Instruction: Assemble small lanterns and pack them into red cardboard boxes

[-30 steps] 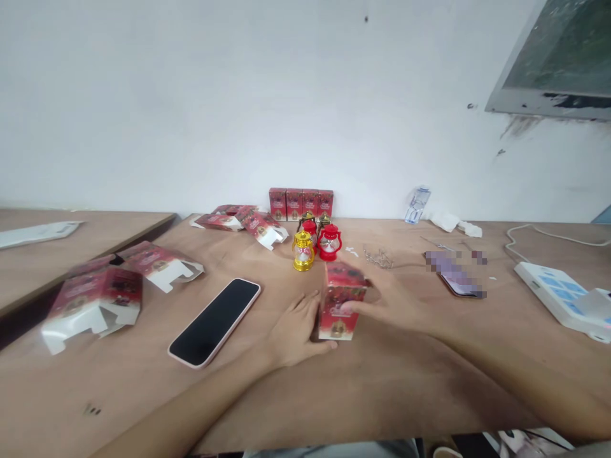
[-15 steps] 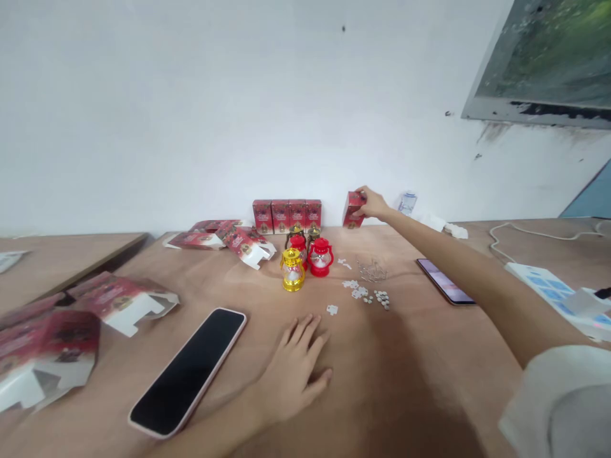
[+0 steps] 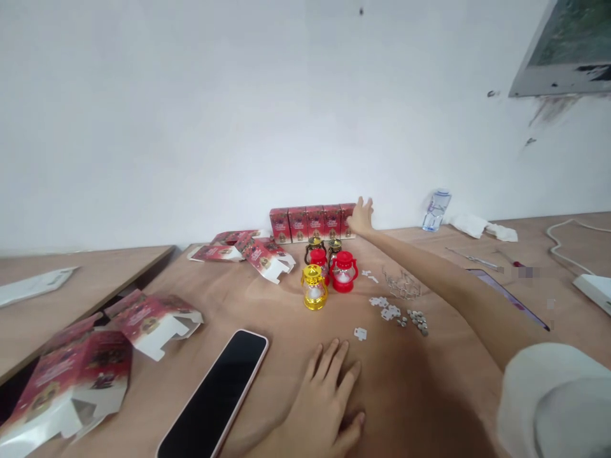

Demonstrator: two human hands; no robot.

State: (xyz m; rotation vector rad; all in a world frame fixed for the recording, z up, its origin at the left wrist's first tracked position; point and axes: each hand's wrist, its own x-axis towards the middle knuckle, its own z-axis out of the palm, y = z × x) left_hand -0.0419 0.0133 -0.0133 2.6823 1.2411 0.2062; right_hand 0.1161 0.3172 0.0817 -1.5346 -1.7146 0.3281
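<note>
My right hand (image 3: 361, 216) reaches to the far wall with its fingers spread, just beside the rightmost red box (image 3: 347, 221) in a row of red boxes (image 3: 311, 223) standing against the wall. It holds nothing. My left hand (image 3: 326, 399) lies flat on the wooden table (image 3: 429, 394), fingers stretched out, empty. In front of the row stand small toy lanterns: a gold lantern (image 3: 314, 287), a red lantern (image 3: 343, 271) and others behind them.
A black phone (image 3: 217, 394) lies left of my left hand. Flat unfolded red cartons (image 3: 153, 318) lie at the left and near the row. Small white bits and metal pieces (image 3: 398, 313), a water bottle (image 3: 435, 210), a second phone and a cable lie to the right.
My right hand carried a red box from the table's middle to the wall, set it at the right end of the row and let go. My left hand stayed flat.
</note>
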